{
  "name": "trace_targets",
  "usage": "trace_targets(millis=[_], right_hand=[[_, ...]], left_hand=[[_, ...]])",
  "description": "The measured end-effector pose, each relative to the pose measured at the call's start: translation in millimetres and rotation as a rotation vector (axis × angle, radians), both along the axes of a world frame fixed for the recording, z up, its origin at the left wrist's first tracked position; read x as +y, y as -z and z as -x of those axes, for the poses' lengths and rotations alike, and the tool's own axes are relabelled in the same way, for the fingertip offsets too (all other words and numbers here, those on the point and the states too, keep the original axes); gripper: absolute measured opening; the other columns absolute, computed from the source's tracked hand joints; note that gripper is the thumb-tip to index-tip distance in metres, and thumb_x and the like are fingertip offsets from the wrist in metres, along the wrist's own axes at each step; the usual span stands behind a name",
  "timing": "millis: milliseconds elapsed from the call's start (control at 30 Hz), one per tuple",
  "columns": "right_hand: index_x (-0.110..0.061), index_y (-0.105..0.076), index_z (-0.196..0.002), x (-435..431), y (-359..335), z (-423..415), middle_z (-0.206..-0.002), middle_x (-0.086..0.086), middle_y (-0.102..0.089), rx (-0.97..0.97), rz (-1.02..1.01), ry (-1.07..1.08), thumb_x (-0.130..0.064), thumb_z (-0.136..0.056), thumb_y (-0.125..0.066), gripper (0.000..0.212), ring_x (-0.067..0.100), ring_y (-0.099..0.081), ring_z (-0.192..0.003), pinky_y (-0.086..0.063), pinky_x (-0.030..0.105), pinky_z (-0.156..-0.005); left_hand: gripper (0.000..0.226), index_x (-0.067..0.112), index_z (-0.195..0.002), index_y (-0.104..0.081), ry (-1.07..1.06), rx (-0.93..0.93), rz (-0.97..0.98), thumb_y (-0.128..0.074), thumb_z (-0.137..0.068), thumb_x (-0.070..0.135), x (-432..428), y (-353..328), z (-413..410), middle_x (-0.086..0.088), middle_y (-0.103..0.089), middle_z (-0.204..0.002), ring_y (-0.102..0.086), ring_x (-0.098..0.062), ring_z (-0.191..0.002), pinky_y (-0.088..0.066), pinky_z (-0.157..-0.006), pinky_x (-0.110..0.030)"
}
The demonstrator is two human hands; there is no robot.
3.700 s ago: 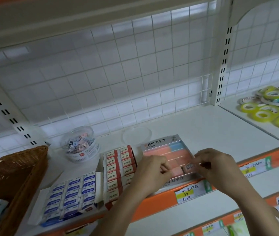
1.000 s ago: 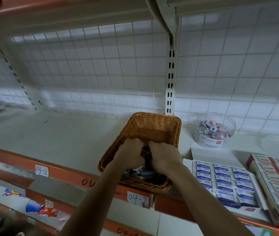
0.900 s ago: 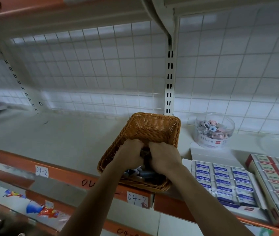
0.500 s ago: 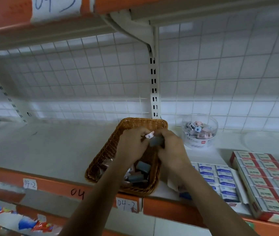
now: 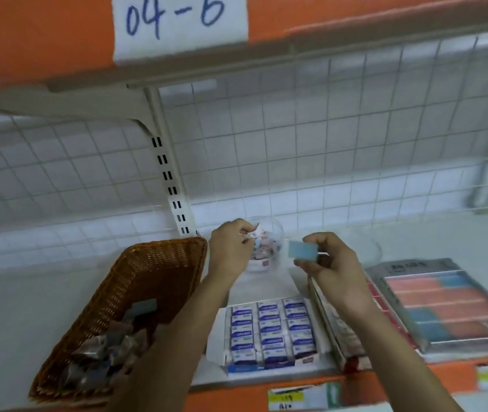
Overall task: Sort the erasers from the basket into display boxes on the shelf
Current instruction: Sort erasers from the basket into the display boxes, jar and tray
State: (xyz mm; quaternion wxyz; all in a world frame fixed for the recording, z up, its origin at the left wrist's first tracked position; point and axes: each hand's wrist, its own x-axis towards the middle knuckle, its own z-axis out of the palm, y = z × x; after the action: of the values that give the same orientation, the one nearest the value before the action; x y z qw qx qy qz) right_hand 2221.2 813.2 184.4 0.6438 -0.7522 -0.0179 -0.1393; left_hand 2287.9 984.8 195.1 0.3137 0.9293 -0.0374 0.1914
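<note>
Woven brown wicker basket (image 5: 135, 292) at 8 o'clock on white shelf board (image 5: 28, 292), with a heap of wrapped erasers (image 5: 109, 346) at its near end. Left hand (image 5: 230, 245) at centre, just past the basket's 1 o'clock corner, fingers curled and pinching a small white-wrapped eraser (image 5: 256, 231) over a clear round plastic tub (image 5: 269, 257) of small erasers. Right hand (image 5: 332, 269) at 3 o'clock of the left, apart from it, thumb and fingers clamped on a flat light-blue rectangular eraser (image 5: 302, 250) held in the air. White open display box of blue-labelled erasers (image 5: 269, 331) at 6 o'clock between the forearms. Red-edged display box (image 5: 335, 322) partly hidden behind the right forearm. Grey tray of pink and blue erasers (image 5: 445, 304) at 4 o'clock. White handwritten label "04-6" (image 5: 177, 22) at 12 o'clock on the orange upper shelf edge.
</note>
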Motion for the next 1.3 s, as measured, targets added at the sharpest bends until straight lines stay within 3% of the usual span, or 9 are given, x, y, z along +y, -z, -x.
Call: trace_targets(millis=[167,267,400,533,733,800,967,1167,1300], right_hand=[[-0.022,-0.058,-0.091,-42,3,5,-0.085,-0.001,-0.065,0.064,-0.023,0.056,0.007,-0.079,-0.065,0.032,0.009,-0.062,-0.068,-0.047,0.018,-0.058],[-0.023,-0.061,-0.103,-66,3,11,-0.092,0.004,-0.068,0.106,0.020,0.117,0.004,-0.082,-0.062,0.034,0.017,-0.067,-0.075,-0.055,0.031,-0.067],[-0.029,-0.058,-0.116,-98,7,16,-0.104,-0.003,-0.064,0.128,0.109,0.214,-0.004,-0.090,-0.055,0.036,0.011,-0.064,-0.085,-0.053,0.016,-0.066],[-0.019,-0.056,-0.125,-125,14,18,-0.116,0.009,-0.063,0.234,0.207,0.297,-0.006,-0.088,-0.057,0.040,0.024,-0.060,-0.101,-0.052,0.035,-0.084],[-0.017,-0.051,-0.110,-148,25,23,-0.103,0.010,-0.065,0.254,0.293,0.328,-0.003,-0.085,-0.059,0.030,0.022,-0.062,-0.084,-0.056,0.037,-0.071],[-0.014,-0.049,-0.111,-151,29,22,-0.106,0.009,-0.064,0.298,0.374,0.295,-0.004,-0.086,-0.059,0.029,0.020,-0.059,-0.084,-0.049,0.026,-0.063],[-0.010,-0.054,-0.106,-148,39,15,-0.104,0.011,-0.067,0.313,0.539,0.326,-0.011,-0.086,-0.060,0.021,0.028,-0.061,-0.097,-0.049,0.038,-0.083],[-0.012,-0.058,-0.092,-148,40,14,-0.089,0.004,-0.067,0.323,0.754,0.331,-0.024,-0.089,-0.058,0.012,0.018,-0.057,-0.076,-0.040,0.023,-0.062],[-0.012,-0.063,-0.089,-149,38,14,-0.088,0.005,-0.069,0.309,0.781,0.338,-0.024,-0.088,-0.059,0.012,0.020,-0.063,-0.080,-0.050,0.028,-0.067]], left_hand=[[0.030,0.020,-0.117,-0.064,0.088,0.017,-0.043,-0.061,-0.087,0.013,-39,6,-4,-0.004,-0.058,-0.121,-0.061,-0.022,-0.103,-0.044,-0.090,-0.027],[0.025,0.020,-0.113,-0.066,0.244,0.007,-0.067,-0.061,-0.089,0.016,-67,6,3,-0.002,-0.059,-0.117,-0.060,-0.018,-0.104,-0.043,-0.090,-0.024],[0.024,0.024,-0.112,-0.067,0.436,0.047,-0.151,-0.060,-0.090,0.021,-106,10,16,0.003,-0.062,-0.118,-0.056,-0.013,-0.109,-0.041,-0.095,-0.024],[0.028,0.025,-0.119,-0.063,0.540,0.075,-0.235,-0.056,-0.092,0.026,-141,19,28,0.004,-0.060,-0.124,-0.052,-0.013,-0.115,-0.037,-0.095,-0.023],[0.038,0.024,-0.132,-0.055,0.582,0.120,-0.324,-0.051,-0.094,0.022,-168,34,39,0.002,-0.055,-0.134,-0.045,-0.018,-0.123,-0.039,-0.102,-0.033],[0.036,0.024,-0.131,-0.057,0.571,0.112,-0.351,-0.049,-0.095,0.022,-171,36,41,0.000,-0.058,-0.130,-0.047,-0.020,-0.121,-0.040,-0.101,-0.035],[0.029,0.024,-0.118,-0.064,0.553,0.100,-0.374,-0.046,-0.096,0.024,-173,41,41,-0.002,-0.065,-0.099,-0.050,-0.019,-0.106,-0.045,-0.088,-0.034],[0.027,0.026,-0.117,-0.064,0.544,0.105,-0.343,-0.047,-0.096,0.027,-174,46,42,0.001,-0.064,-0.099,-0.047,-0.015,-0.106,-0.043,-0.092,-0.034],[0.028,0.024,-0.117,-0.065,0.539,0.105,-0.365,-0.045,-0.098,0.027,-174,46,43,0.000,-0.064,-0.106,-0.047,-0.015,-0.110,-0.040,-0.096,-0.034]])
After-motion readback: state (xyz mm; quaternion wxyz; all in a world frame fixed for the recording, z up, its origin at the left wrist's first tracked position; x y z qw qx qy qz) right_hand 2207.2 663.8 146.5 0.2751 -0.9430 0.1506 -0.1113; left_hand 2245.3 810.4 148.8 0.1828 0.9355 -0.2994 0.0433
